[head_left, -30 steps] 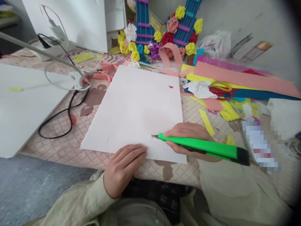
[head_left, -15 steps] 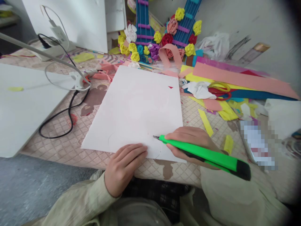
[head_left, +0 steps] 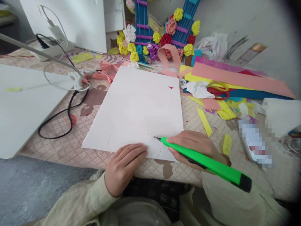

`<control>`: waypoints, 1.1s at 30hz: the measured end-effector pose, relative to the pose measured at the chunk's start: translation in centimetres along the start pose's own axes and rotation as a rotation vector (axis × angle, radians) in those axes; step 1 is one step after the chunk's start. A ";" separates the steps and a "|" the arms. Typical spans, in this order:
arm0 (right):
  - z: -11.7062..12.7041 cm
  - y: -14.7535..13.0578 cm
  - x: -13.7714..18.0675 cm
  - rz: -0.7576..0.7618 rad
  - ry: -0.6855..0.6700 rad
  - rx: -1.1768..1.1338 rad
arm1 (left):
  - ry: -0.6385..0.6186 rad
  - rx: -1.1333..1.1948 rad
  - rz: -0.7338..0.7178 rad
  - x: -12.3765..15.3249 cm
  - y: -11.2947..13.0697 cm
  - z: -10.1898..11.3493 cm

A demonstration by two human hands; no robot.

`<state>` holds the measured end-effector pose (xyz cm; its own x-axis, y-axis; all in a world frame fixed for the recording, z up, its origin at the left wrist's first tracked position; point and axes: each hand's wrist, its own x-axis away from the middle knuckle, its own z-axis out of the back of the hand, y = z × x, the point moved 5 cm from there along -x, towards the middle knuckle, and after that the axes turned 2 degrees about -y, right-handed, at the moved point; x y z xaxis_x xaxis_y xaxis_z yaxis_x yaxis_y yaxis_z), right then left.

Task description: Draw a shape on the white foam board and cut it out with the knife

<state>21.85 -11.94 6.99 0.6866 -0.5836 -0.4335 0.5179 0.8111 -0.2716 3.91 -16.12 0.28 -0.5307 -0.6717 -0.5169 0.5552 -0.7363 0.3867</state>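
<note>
A white sheet of paper or board (head_left: 138,103) lies on the table, with faint curved lines near its front edge and a small red scrap (head_left: 170,87) at its upper right. My left hand (head_left: 125,163) rests flat on the front edge of the sheet, fingers stretched out and side by side. In my right hand (head_left: 192,147) is a green utility knife (head_left: 207,160), gripped with its blade pointing left. The blade tip is over the sheet, close to a curved line; I cannot tell whether it touches. The fingers under the knife are partly hidden.
Behind the sheet stand blue guitar shapes (head_left: 143,28) with paper flowers. Coloured paper strips (head_left: 242,80) and scissors (head_left: 218,91) lie to the right, beside a blurred-out flat object (head_left: 255,142). On the left are a black cable (head_left: 69,110), a glue gun (head_left: 78,80) and a white board (head_left: 28,110).
My right hand and the knife have shifted slightly down and right, with the knife's rear end lower. My left hand stays in place on the sheet.
</note>
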 end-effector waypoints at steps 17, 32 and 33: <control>0.0 -0.5 2.0 0.015 0.080 0.018 | -0.011 0.025 0.003 0.1 -0.1 -0.1; 0.0 -1.4 2.5 -0.119 0.173 0.068 | -0.014 -0.001 -0.009 0.3 -0.2 -0.4; 0.1 -1.6 2.5 -0.133 0.186 0.075 | -0.011 -0.004 -0.011 0.3 -0.2 -0.3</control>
<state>22.79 -14.68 6.40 0.5076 -0.6629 -0.5504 0.6393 0.7181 -0.2752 3.88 -16.18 -0.19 -0.5436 -0.6644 -0.5129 0.5520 -0.7433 0.3778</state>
